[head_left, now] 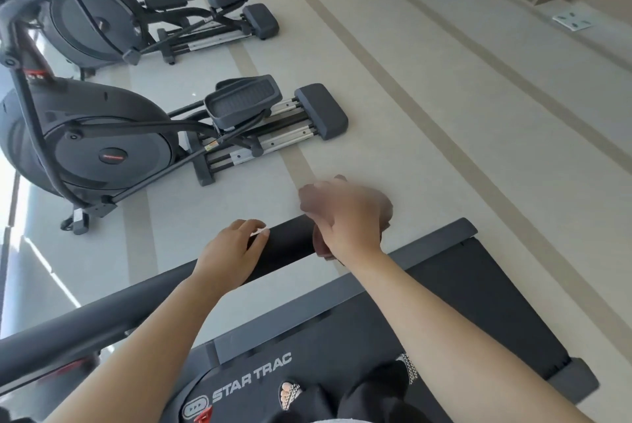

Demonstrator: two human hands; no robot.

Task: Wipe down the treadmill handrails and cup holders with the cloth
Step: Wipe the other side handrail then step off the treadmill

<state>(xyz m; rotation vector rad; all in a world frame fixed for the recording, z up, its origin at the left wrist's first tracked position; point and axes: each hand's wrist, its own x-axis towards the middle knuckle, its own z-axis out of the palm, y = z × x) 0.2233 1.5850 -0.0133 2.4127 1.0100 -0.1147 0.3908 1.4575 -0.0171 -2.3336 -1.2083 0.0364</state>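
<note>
The treadmill's black left handrail [287,242] runs from the lower left up to the middle of the view. My left hand [228,253] lies over the rail with its fingers curled across the top. Just beyond it, at the rail's free end, my right hand [349,222] is blurred with motion and closed on a brownish cloth [308,201] wrapped around the rail's tip. Below me is the treadmill deck [455,289] with its STAR TRAC label, and my sandalled feet stand on it. No cup holders are in view.
Two dark elliptical trainers [102,135] [102,22] stand on the pale striped floor to the left of the treadmill. A floor socket plate [573,20] sits at the upper right, near wooden wall panels. Bright light falls along the left edge.
</note>
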